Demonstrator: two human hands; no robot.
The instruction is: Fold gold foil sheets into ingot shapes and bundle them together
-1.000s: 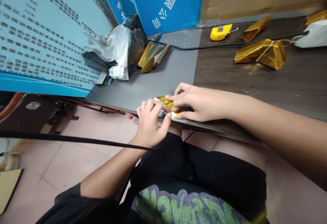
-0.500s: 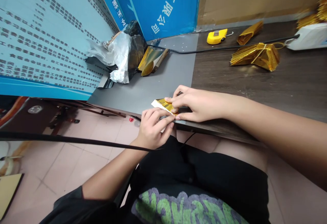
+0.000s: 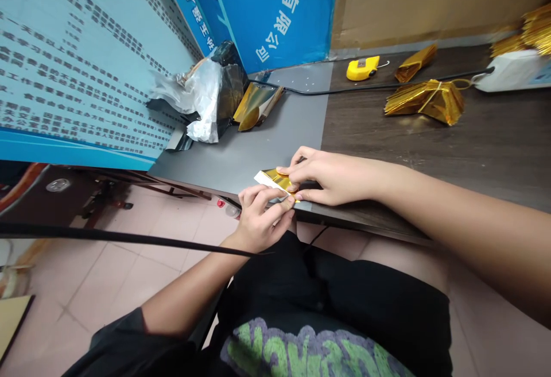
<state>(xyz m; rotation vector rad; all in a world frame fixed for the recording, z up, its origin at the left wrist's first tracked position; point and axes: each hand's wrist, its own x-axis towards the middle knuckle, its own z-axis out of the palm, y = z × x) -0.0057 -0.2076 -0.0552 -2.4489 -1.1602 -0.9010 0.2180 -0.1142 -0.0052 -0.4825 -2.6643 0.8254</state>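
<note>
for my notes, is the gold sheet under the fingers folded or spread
Partly folded: the gold sheet shows a white strip along one edge.

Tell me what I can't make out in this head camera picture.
All in the head view:
- Gold-and-white paper: partly hidden by the left fingers and right fingers.
- Upper-right gold stack and white object: cut off by the right edge.
- Crumpled bag: any contents, hidden by its folds.
- Light-blue panel: smallest print, too small and blurred.
</note>
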